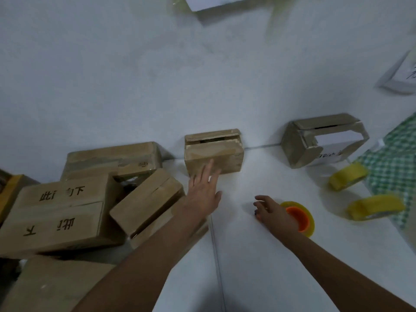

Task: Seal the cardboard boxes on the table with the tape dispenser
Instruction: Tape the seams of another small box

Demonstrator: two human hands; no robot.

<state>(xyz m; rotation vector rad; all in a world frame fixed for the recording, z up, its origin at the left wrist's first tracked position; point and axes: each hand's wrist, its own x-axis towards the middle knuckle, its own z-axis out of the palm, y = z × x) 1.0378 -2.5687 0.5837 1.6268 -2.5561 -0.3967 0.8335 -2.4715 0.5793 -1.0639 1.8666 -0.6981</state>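
- the small cardboard box (pixel 213 152) stands on the white bench (pixel 258 255) against the wall (pixel 135 75), its top flaps not quite shut, a dark gap showing between them.
- the left hand (pixel 203 194) reaches toward it with fingers straight and spread, fingertips at its front face; it holds nothing.
- the right hand (pixel 270 212) grips the tape dispenser (pixel 299 218), a yellow roll on an orange core, low over the bench and well short of the box.
- to do this step well, i judge: draw the box clear of the wall, press both flaps flat so the gap closes, then run tape along the seam and down both ends.
- a second box (pixel 322 140) to the right, its top also ajar, carries a white label with dark print too blurred to read.
- two spare yellow tape rolls (pixel 349 179) (pixel 376 207) lie near it, beside a green checked cloth (pixel 396 167).
- the stack of boxes (pixel 90 199) at the left carries upside-down chinese characters; i can make out "下" and "此", the rest is unclear.
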